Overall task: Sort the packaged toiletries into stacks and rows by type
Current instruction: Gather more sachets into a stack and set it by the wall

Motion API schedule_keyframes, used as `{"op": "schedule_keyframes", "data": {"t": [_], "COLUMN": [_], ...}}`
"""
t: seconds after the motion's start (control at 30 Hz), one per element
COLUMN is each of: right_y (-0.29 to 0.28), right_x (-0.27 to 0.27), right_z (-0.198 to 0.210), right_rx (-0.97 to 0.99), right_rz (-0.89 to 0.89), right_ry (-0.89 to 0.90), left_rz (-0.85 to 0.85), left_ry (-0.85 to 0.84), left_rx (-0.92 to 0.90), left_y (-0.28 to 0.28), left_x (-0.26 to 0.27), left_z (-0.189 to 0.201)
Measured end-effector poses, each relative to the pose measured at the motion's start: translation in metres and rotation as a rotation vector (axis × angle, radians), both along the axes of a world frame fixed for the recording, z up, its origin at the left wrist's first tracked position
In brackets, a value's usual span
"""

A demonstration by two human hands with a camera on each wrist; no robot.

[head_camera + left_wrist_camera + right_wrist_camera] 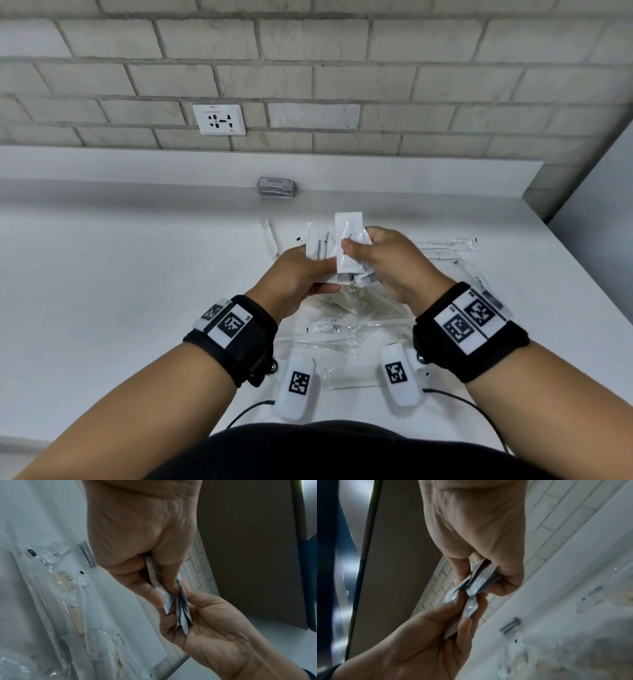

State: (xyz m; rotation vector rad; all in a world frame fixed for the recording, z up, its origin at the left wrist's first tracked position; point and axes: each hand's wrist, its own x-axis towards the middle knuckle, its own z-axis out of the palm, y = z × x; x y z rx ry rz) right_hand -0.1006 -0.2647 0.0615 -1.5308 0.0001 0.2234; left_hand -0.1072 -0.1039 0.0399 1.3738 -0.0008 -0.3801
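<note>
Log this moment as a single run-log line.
left hand: holds toothpaste sachets | right hand: grips more sachets | grey packet stack: by backsplash | combs, toothbrushes: unsorted

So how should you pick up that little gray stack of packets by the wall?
Pinch the gray stack across its two short ends, coming straight down from above. It lies flat against the counter's back ledge, so the far side is blocked, while the top and ends are free.

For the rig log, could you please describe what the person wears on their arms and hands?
Both forearms are bare, no sleeves or gloves. Each wrist carries a black strap with white square-coded marker tags, plus a white camera pod trailing a thin dark cable.
</note>
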Motion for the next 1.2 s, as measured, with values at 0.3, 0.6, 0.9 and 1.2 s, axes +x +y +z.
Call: {"op": "schedule_keyframes", "data": {"t": [0.3, 0.6, 0.9, 1.2], "right_y": [-0.014, -0.006, 0.012, 0.018], "right_x": [0.01, 0.001, -0.011, 0.005], "right_z": [-0.017, 0.04, 0.01, -0.008], "right_rx": [0.144, -0.83, -0.764, 0.077], "right_rz": [-0.186, 0.465, 0.467, -0.007], "right_ry": [0.126, -0.459, -0.324, 0.186], "left_rz": [0.007, -0.301, -0.528, 0.019], "left_ry": [0.118, 0.104, 0.158, 0.019], "left_rx": [-0.072, 0.196, 0.408, 0.041], "left_y": [0.011, 0.016, 0.03, 0.014], "left_x": [-0.004, 0.01, 0.019, 0.028], "left_z": [-0.002, 0.015, 0.039, -0.006]}}
